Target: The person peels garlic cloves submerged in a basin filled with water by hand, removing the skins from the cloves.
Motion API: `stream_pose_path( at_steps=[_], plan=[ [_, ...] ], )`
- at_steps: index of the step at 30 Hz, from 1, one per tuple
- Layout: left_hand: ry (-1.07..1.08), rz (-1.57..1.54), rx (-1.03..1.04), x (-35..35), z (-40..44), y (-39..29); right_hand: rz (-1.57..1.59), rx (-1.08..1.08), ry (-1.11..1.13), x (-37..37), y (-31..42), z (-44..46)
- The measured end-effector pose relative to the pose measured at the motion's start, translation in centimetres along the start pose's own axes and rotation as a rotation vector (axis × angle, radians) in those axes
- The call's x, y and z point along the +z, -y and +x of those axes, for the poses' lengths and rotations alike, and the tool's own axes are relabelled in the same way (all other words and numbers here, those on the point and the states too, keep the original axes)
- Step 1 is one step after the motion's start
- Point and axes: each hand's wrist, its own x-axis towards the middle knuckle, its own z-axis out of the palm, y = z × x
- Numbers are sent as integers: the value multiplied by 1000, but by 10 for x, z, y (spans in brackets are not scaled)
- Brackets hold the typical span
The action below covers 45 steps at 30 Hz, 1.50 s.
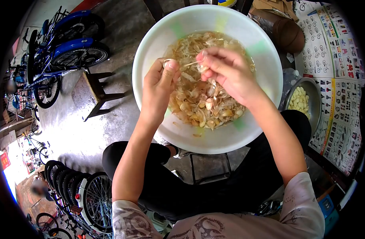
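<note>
A large white basin [268, 75] holds water with many garlic cloves and loose papery skins [206, 111]. Above it, my left hand [160, 81] is closed, thumb against the fingers, round a small pale garlic piece whose edge shows at the fingertips. My right hand [226, 71] pinches a thin strip of garlic skin that stretches towards the left hand. More wet skin hangs below the right fingertips. To the right of the basin, a metal bowl [317, 105] contains peeled white garlic cloves [299, 101].
A small wooden stool [91, 93] stands on the floor left of the basin. Bicycles with blue fenders [73, 49] are at the upper left, several wheels [97, 203] at the lower left. Printed sheets [337, 119] cover the surface at right, near a brown round container [288, 36].
</note>
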Motion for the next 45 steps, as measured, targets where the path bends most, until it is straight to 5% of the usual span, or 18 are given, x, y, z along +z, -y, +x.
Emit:
stream_pose_path(
  at_steps=[1,3,4,7,9,12,14,21,28,34,45],
  plan=[
    [0,1,0,-1,0,-3,0,0,0,-2,2,2],
    [25,-48,-37,-1,0,-6,-517,-25,-117,-10,6,10],
    [27,-48,-37,0,0,-6,-1202,-383,-162,-21,-5,14],
    [82,-105,-66,1,0,-5,-1634,-428,-201,-20,-8,10],
    [120,-31,-48,1,0,-5,-1530,-282,-172,-14,-6,10],
    [128,51,-9,2,-1,-7,-1265,-406,-134,-8,-8,15],
    [127,79,4,1,-2,-6,-825,-422,-100,2,-4,14],
    [90,183,45,1,-2,-5,-958,-720,-37,7,-6,12],
    [90,289,81,5,-6,1,-965,-674,-92,13,-9,2],
    [-7,391,149,15,-12,-2,-1152,-862,-138,16,-23,-3],
    [-153,667,462,26,-18,1,-1170,-901,-183,21,-29,-2]
  ],
)
